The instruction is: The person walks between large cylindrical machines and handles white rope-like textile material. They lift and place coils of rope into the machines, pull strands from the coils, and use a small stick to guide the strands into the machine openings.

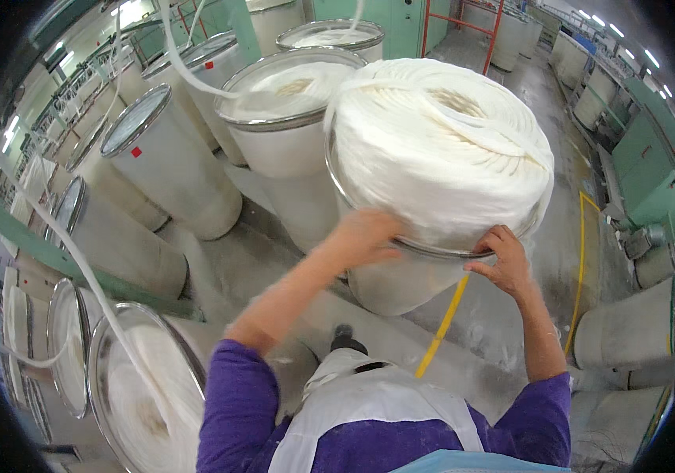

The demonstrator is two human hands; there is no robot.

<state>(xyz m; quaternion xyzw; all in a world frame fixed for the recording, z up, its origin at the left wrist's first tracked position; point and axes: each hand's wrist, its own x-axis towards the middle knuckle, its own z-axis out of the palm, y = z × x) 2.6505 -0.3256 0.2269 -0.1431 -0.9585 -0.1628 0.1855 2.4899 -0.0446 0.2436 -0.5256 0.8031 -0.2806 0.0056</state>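
At the near rim (pixel 448 252) of a pale cylindrical can (pixel 400 285), the spread left hand (pixel 367 236) and loosely curled right hand (pixel 506 260) apparently steady white coiled fibre (pixel 424 169).

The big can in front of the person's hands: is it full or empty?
Full, even heaped: the white fibre coil rises well above the metal rim of the can.

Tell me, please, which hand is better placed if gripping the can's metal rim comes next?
Probably the right hand: its fingers bend over the metal rim, beside the white fibre coil. The left hand is blurred, its contact unclear.
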